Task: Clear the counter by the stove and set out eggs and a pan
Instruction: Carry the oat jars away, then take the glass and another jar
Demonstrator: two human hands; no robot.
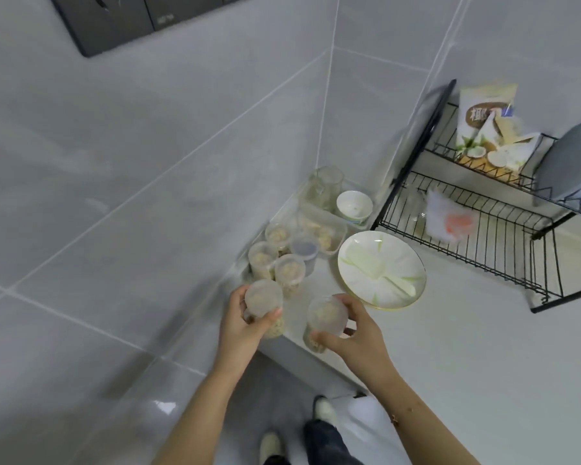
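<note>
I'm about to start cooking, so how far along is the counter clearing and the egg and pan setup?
Early. Done: nothing I can confirm. In hand: the left hand and right hand each grip a lidded jar at the counter edge. Left: more jars, the plate and bowl sit on the counter; no eggs or pan in view.

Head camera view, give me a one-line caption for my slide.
Left hand and right hand each grip a lidded jar beside a plate.

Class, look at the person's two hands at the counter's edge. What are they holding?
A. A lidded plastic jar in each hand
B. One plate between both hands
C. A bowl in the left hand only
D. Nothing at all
A: the left hand grips one lidded jar and the right hand grips another jar, while the plate lies untouched on the counter.
</note>
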